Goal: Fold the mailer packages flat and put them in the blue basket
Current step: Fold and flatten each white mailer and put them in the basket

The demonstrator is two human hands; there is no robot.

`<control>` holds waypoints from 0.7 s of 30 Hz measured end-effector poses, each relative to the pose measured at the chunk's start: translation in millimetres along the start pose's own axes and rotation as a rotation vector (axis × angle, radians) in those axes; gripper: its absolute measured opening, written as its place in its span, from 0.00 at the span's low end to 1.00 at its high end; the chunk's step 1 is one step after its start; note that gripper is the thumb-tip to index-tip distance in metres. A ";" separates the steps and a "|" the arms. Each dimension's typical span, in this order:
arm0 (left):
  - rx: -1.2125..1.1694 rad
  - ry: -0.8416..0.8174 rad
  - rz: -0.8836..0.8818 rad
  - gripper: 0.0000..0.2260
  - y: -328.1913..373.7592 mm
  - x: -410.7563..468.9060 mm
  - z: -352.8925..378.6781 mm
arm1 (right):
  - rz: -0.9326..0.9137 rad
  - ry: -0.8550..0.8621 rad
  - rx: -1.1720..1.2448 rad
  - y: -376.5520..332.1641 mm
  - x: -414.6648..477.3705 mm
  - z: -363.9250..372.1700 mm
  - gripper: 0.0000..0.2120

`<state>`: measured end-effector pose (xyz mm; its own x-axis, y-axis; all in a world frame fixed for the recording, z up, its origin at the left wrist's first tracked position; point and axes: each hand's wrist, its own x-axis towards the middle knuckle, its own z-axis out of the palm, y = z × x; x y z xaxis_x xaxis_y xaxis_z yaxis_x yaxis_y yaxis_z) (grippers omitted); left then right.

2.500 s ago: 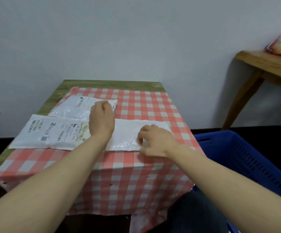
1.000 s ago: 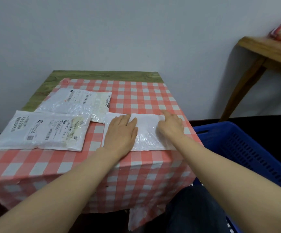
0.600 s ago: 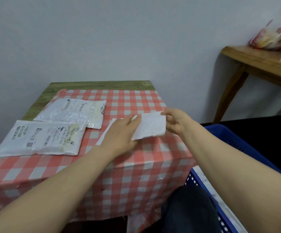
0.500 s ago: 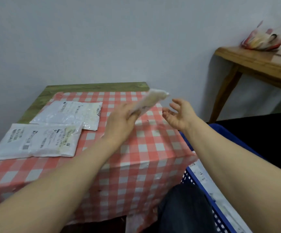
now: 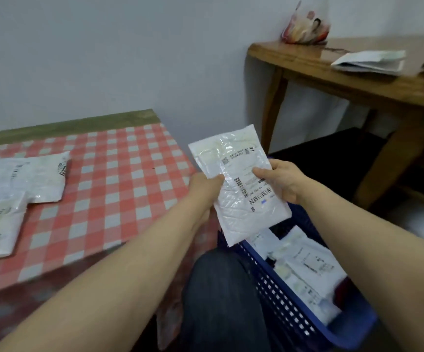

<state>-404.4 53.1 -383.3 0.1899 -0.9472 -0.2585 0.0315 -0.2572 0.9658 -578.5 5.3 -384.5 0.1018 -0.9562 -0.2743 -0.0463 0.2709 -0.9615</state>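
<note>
Left hand and right hand grip a flat, crinkled white plastic mailer by its edges above the perforated blue basket, right of the checked worktop.

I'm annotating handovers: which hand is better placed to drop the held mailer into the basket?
Probably the right hand. It grips the mailer on the side nearest the blue basket, which sits below and to the right. The left hand holds the table-side edge and would have to reach across.
</note>
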 end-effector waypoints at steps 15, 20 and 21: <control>0.445 -0.293 -0.036 0.16 -77.8 17.0 128.9 | 0.264 0.350 -0.470 152.4 12.7 -142.5 0.10; 0.448 -0.287 -0.106 0.17 -90.2 38.6 140.4 | 0.327 0.325 -0.646 199.1 28.1 -157.2 0.12; 0.457 -0.276 -0.109 0.14 -94.1 46.6 141.3 | 0.330 0.310 -0.674 206.2 32.1 -159.5 0.14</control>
<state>-537.1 6.1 -489.0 -0.0570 -0.9095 -0.4117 -0.4048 -0.3559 0.8423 -743.4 12.8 -588.9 -0.2972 -0.8526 -0.4299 -0.6244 0.5142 -0.5880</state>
